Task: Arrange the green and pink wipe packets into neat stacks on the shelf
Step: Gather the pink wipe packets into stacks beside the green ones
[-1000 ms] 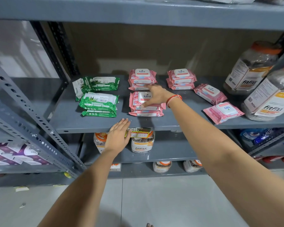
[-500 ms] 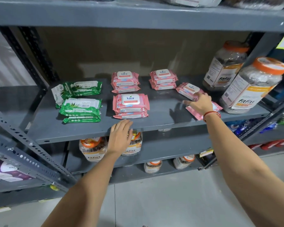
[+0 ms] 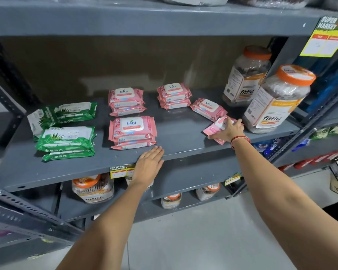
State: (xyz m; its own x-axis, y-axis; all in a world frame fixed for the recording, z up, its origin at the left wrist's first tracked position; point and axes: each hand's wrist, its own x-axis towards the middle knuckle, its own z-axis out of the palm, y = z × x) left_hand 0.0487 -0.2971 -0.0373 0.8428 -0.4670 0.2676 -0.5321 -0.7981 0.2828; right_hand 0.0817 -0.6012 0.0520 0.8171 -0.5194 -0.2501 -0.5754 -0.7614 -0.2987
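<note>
On the grey shelf [image 3: 180, 131] lie two green wipe stacks, a rear one [image 3: 66, 114] with a packet tilted on its edge and a front one [image 3: 66, 141]. Pink stacks sit mid-shelf at the front [image 3: 132, 131], behind it [image 3: 125, 101] and further right at the back [image 3: 173, 95]. A single pink packet [image 3: 206, 109] lies loose beside the jars. My right hand [image 3: 229, 131] grips another pink packet [image 3: 216, 127], lifted at its near edge. My left hand [image 3: 149, 164] rests flat on the shelf's front lip, holding nothing.
Two large orange-lidded jars [image 3: 275, 100] [image 3: 246, 75] stand at the shelf's right end, close to my right hand. More jars [image 3: 93, 189] fill the shelf below. A slotted steel upright [image 3: 27, 209] runs at the left. A yellow price tag [image 3: 121, 170] hangs by my left hand.
My right hand went from the middle pink stack to the right, closed on the loose pink packet near the jars and tipped it up. The view shifted right. My left hand stayed put.
</note>
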